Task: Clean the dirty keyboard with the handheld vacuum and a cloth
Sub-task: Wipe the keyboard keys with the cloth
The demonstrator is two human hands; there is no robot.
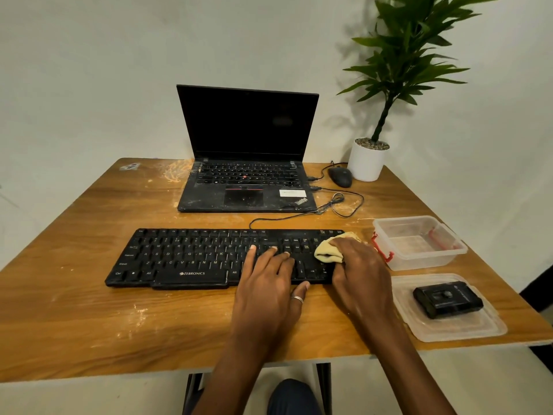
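One flat left hand (pixel 266 277) braces the black plastic keyboard (pixel 185 256) on the wooden table (pixel 119 319); the right hand (pixel 357 265) grips the wadded yellow cloth (pixel 327 251) against its right-end keys; short, firm strokes along rows seem best.

Single head-worn view, forward and down, close over the table (pixel 89 310).

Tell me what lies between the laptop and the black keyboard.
Head view: a black cable crosses an otherwise bare strip of table.
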